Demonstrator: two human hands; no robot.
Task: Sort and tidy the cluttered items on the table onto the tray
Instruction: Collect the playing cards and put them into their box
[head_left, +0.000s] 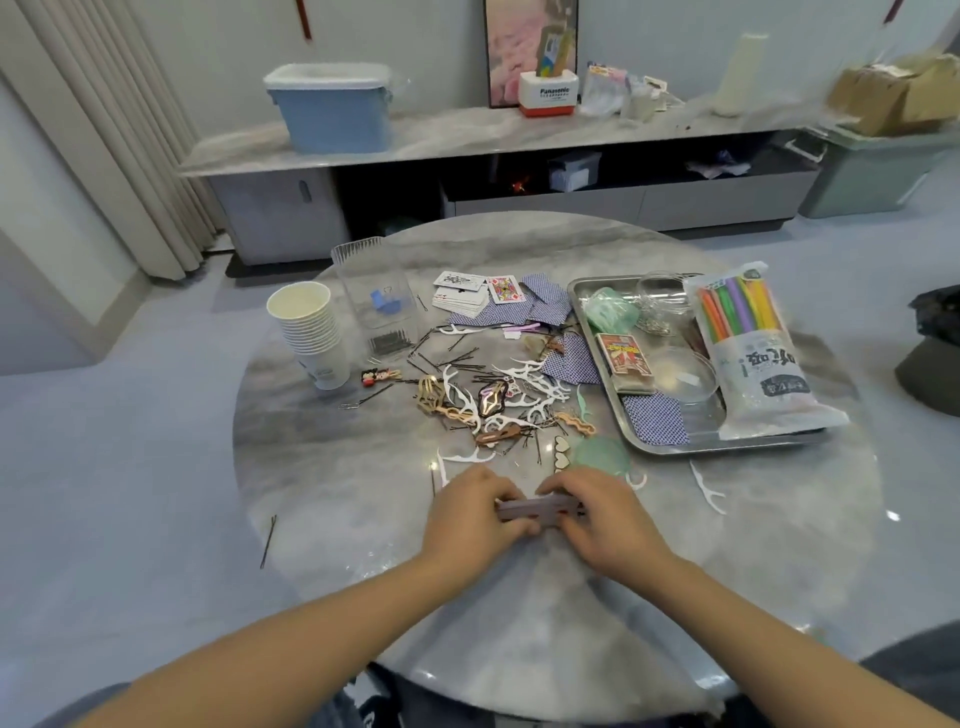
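Head view: a card stack is gripped by both hands near the desk edge, while the tray is partly filled and hairpins and floss picks remain scattered.

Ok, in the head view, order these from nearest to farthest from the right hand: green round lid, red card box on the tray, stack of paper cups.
From the right hand:
1. Green round lid, just beyond the fingers.
2. Red card box, on the tray, far right.
3. Stack of paper cups, far left.
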